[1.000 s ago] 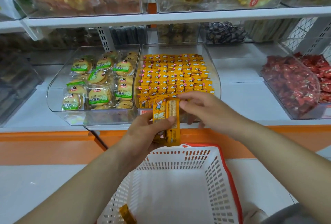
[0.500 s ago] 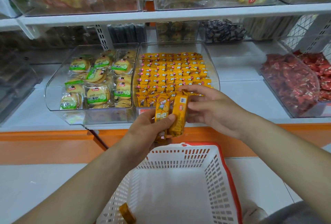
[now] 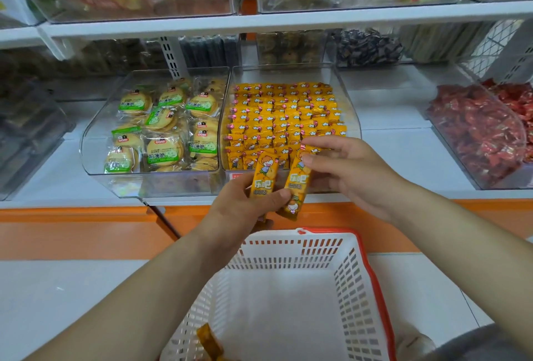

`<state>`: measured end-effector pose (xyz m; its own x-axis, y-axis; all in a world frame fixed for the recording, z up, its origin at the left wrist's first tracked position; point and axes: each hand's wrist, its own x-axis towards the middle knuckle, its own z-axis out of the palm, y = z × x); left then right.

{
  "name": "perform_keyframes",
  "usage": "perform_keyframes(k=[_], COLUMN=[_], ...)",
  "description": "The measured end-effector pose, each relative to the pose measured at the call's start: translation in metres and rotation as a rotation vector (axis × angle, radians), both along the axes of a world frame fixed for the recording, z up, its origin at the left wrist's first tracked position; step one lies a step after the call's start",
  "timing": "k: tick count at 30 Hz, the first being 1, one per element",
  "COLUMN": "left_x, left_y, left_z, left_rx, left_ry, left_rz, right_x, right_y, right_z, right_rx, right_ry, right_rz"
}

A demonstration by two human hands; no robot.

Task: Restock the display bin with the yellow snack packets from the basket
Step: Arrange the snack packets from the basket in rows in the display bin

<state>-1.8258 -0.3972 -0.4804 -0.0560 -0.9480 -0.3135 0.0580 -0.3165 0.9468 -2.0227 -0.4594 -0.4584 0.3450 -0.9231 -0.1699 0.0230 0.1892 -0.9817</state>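
My left hand (image 3: 245, 210) grips a yellow packet (image 3: 264, 177) marked 乐吧. My right hand (image 3: 354, 171) pinches the top of a second packet (image 3: 298, 184). Both packets are at the front edge of the display bin (image 3: 350, 106). A spare packet (image 3: 210, 343) lies in the basket's (image 3: 372, 274) near left corner.

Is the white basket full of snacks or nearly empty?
Nearly empty: the basket has a bare floor, with one yellow packet visible at its near left edge.

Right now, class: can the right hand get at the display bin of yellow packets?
Probably yes. The right hand is right at the low front of the display bin, nothing between them. It pinches the top of a yellow packet that the left hand seems to hold too.
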Motion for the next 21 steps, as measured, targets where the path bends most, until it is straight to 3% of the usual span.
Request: perform_keyframes(k=[5, 9, 15, 18, 21], left_x=[0.005, 0.009, 0.011, 0.011, 0.01], left_y=[-0.005, -0.006, -0.008, -0.009, -0.011], left_z=[-0.003, -0.003, -0.004, -0.005, -0.007], left_rx=[-0.014, -0.025, 0.015, 0.002, -0.003], left_ry=[-0.01, 0.01, 0.059, 0.036, -0.008], left_rz=[0.03, 0.07, 0.155, 0.147, 0.158], right_x=[-0.012, -0.03, -0.023, -0.018, -0.008], right_y=[-0.015, -0.031, -0.035, -0.036, -0.034], right_z=[0.014, 0.016, 0.007, 0.01, 0.007], right_rx=[-0.187, -0.435, -0.643, -0.849, -0.901], right_ry=[0.014, 0.327, 0.556, 0.823, 1.052], right_rz=[-0.218, -0.373, -0.163, -0.024, 0.057])
